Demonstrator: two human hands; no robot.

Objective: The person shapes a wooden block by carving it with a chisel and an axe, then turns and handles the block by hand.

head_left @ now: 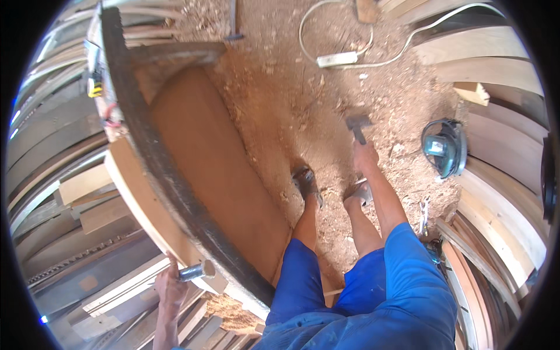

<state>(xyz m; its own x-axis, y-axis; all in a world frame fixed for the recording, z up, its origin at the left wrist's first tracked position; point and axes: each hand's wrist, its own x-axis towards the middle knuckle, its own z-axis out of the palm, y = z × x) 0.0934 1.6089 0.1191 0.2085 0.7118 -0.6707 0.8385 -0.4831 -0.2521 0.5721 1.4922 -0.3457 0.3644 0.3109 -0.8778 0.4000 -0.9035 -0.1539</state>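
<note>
The person's right hand point(366, 157) was wrapped around the handle of a hammer point(357, 125), with the head pointing away from the body. The hammer hung over the shavings-strewn floor point(262, 116), to the right of the desk point(163, 175) and well apart from its dark long edge; that side probably gave the arm free room.

The left hand point(170, 290) was curled around a short round-ended tool point(197, 271) near the desk's near end, just beside the pale board point(149, 204). The tool's blunt end faced inward, toward the desk's edge, perhaps because the fingers gripped it crosswise; its other end was too blurred to make out. The board lay along the outer side of that edge, seemingly lined up with it, though I could not tell whether anything fastened it.

The power saw point(444, 149) sat on the floor beside the stacked boards point(484, 44), likely to keep it clear of the feet. Beyond it lay a white power strip point(337, 59).
</note>
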